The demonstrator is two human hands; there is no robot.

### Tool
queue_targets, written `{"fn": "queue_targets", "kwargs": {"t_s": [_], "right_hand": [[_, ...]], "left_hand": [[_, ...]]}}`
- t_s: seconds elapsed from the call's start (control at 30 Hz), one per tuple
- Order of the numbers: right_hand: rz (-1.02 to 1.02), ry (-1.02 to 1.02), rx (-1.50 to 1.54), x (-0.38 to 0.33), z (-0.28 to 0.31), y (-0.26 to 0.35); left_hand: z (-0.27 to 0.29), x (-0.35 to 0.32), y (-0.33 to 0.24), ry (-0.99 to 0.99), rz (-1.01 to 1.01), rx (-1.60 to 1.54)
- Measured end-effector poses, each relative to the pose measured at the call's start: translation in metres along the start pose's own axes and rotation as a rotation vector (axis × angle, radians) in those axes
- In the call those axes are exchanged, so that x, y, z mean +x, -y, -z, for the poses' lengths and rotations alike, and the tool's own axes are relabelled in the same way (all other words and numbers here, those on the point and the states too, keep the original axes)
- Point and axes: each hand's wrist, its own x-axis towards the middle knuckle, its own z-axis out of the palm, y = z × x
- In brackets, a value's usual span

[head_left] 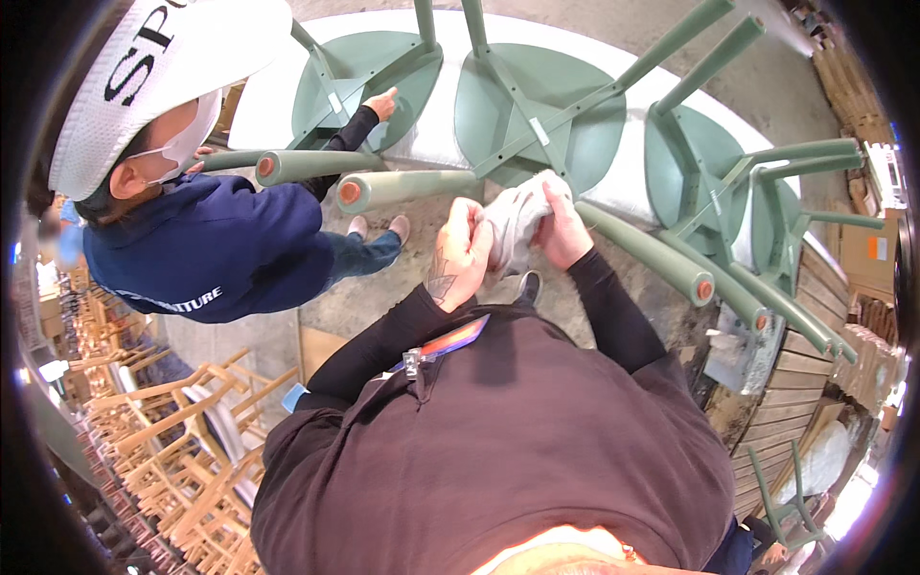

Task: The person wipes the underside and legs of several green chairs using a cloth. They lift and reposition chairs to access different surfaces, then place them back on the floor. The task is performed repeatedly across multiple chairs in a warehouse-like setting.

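Note:
A crumpled light grey cloth [511,228] is held up in front of my chest between both hands. My left hand [462,251] pinches its left side with bent fingers. On the other side, my right hand [563,228] is closed round the cloth's right edge. Just beyond the hands, a green chair [585,144] lies upside down, its underside, crossed braces and legs showing. One green leg [412,189] reaches toward me on the left of my hands, and another [652,254] on the right. The leg ends carry orange-brown discs.
More upturned green chairs stand left [402,96] and right [690,158] on a white-covered table [565,40]. A co-worker in a white cap and navy shirt [220,230] stands close on my left, one hand by a chair. Bare wooden chair frames [182,431] pile up behind at lower left.

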Motion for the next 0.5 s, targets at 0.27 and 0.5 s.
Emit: {"fn": "queue_targets", "kwargs": {"t_s": [0.27, 0.5], "right_hand": [[0.186, 0.506, -0.269, -0.035, 0.043, -0.009], [0.355, 0.495, -0.58, -0.056, 0.039, -0.001]], "left_hand": [[0.012, 0.004, -0.048, 0.157, 0.21, -0.56], [0.004, -0.004, -0.068, -0.098, 0.057, -0.439]]}}
